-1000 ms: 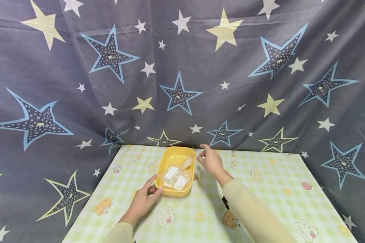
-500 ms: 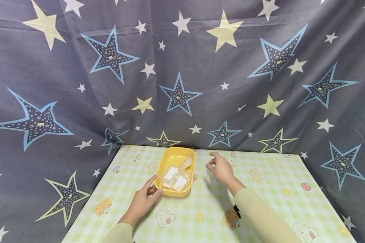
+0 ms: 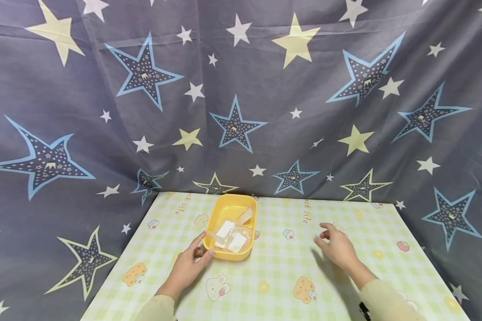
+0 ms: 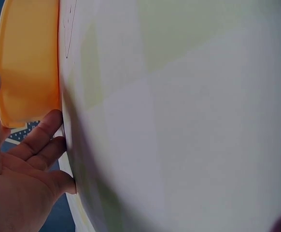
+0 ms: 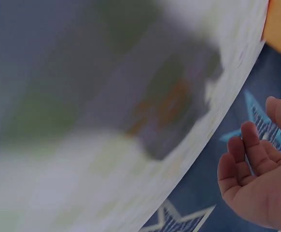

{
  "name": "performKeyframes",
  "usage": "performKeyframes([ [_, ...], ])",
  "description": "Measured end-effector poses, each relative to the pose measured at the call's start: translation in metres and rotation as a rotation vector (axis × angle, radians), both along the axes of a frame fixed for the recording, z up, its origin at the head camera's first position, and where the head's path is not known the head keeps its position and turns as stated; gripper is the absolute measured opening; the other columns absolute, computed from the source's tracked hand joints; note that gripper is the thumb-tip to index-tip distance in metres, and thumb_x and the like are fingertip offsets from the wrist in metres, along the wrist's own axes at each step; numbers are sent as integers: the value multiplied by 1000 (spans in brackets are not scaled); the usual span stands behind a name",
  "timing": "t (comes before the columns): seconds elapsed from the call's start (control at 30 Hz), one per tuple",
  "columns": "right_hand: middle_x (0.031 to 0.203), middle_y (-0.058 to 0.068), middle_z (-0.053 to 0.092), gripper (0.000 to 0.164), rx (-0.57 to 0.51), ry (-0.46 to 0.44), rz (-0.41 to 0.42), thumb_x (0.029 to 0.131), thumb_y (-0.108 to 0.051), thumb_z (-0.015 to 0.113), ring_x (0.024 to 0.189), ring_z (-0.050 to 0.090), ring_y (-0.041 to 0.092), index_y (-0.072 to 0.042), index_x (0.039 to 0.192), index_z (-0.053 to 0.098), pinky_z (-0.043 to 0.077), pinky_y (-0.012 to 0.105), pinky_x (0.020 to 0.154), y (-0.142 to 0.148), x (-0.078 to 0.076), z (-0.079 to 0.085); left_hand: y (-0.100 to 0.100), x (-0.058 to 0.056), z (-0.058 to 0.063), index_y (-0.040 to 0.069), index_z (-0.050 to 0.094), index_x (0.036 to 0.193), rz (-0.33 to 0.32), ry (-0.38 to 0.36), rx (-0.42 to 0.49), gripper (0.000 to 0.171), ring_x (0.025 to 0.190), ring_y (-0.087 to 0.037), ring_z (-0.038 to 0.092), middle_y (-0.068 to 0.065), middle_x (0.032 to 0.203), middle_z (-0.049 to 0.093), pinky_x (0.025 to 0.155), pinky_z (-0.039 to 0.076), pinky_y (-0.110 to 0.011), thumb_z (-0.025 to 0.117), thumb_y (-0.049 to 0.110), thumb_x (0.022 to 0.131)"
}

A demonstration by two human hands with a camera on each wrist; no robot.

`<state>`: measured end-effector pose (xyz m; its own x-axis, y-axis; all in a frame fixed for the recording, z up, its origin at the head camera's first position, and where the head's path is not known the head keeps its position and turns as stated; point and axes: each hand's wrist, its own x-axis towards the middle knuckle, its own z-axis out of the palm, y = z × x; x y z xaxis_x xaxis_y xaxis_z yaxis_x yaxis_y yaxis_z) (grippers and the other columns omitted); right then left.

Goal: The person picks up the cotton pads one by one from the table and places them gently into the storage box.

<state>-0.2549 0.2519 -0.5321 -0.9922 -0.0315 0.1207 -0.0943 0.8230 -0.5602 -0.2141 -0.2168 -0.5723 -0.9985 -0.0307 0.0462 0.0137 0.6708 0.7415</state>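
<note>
A yellow plastic box with rounded corners and no lid stands at the back of the table. Inside lie several clear plastic packets with white rectangular pieces. My left hand holds the box at its near left corner, thumb on the near side and index finger along the left side. In the left wrist view the other fingers are bent close to the tabletop. Well to the right of the box, my right hand hovers over the table with loosely curled fingers and nothing in them.
A light green checked cloth with cartoon prints covers the table. Behind it hangs a dark grey curtain with stars, close along the table's back edge.
My right hand has moved away from the box's right side, rightward and toward me. The left hand and the box have stayed in place.
</note>
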Motion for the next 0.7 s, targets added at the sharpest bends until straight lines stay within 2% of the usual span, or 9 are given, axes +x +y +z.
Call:
performKeyframes([
  [0.23, 112, 21, 78, 60, 109, 38, -49, 100, -25, 73, 110, 70, 49, 7, 147, 52, 56, 63, 89, 54, 16, 6, -7, 1, 5, 29, 37, 168, -1, -31, -22, 79, 115, -26, 71, -2, 113, 79, 115, 47, -64, 69, 57, 101],
  [0.33, 112, 23, 78, 60, 138, 72, -69, 99, -25, 74, 108, 70, 50, 6, 146, 53, 56, 64, 87, 68, 20, 8, -13, 1, 6, 32, 36, 168, -11, -43, -56, 81, 118, -28, 71, -5, 120, 78, 115, 48, -63, 68, 62, 100],
  [0.47, 113, 24, 77, 61, 155, 92, -89, 99, -26, 75, 107, 70, 51, 6, 146, 53, 56, 63, 85, 81, 22, 11, -21, 3, 10, 33, 35, 168, -53, -9, -175, 82, 128, -38, 68, -16, 136, 73, 115, 48, -63, 67, 65, 99],
  [0.53, 114, 24, 77, 62, 162, 92, -93, 99, -26, 75, 106, 69, 51, 6, 147, 52, 56, 63, 84, 86, 22, 12, -25, 4, 13, 32, 37, 167, -76, 29, -257, 81, 129, -42, 67, -19, 138, 70, 113, 48, -65, 67, 64, 99],
  [0.7, 116, 26, 76, 63, 163, 92, -96, 99, -27, 74, 107, 68, 52, 6, 147, 51, 55, 63, 83, 92, 23, 15, -32, 10, 22, 29, 44, 164, -109, 89, -430, 74, 127, -42, 67, -20, 138, 69, 119, 38, -71, 68, 58, 101],
])
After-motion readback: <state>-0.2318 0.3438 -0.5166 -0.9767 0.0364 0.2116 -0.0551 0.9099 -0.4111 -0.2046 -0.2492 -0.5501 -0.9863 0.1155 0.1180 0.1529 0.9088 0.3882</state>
